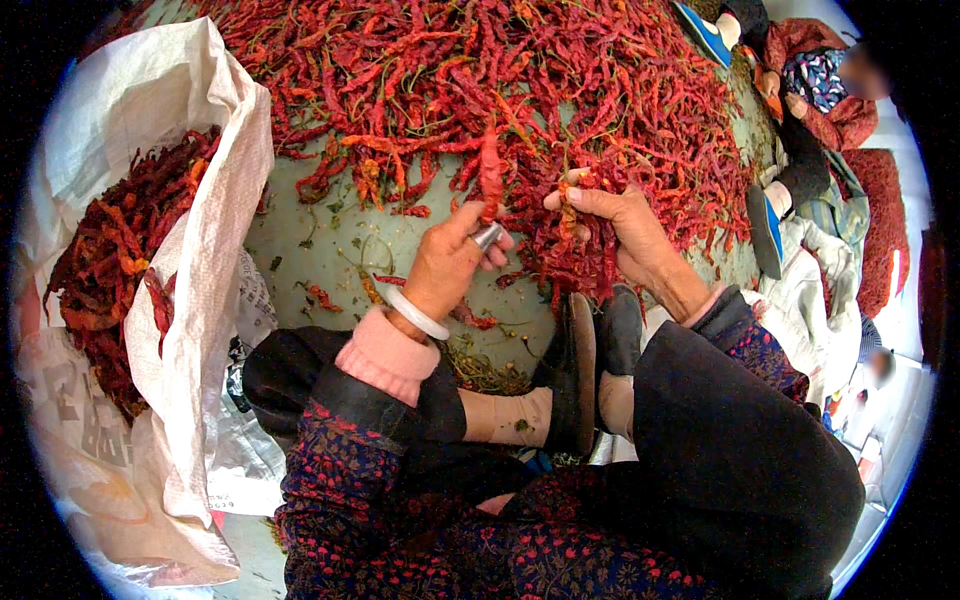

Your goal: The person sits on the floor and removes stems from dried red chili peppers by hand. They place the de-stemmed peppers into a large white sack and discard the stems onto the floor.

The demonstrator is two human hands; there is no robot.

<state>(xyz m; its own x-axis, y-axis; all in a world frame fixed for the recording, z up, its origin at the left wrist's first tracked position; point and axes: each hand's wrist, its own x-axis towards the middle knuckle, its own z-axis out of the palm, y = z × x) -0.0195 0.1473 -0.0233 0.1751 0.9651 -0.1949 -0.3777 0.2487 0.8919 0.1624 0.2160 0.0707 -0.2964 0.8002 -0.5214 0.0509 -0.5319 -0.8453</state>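
My left hand (pixel 450 255), with a white bangle at the wrist and a metal sleeve (pixel 487 236) on a finger, pinches an upright dried red chili (pixel 489 165). To its right, my right hand (pixel 630 235) is closed on a crinkled orange-red chili (pixel 568 210) between thumb and fingers, and more dark red chilies (pixel 580 265) hang or lie just beneath it. Whether it grips those too, I cannot tell. Beyond both hands spreads a big pile of dried red chilies (pixel 420 60), some with green stems.
A white woven sack (pixel 240 120) holding dried chilies stands at my left. Stems and bits litter the pale floor (pixel 310 190) before my crossed legs and black shoes (pixel 570 370). Another person (pixel 820 130) sits at upper right, beside white sacks (pixel 820 300). Someone else (pixel 870 370) shows farther right.
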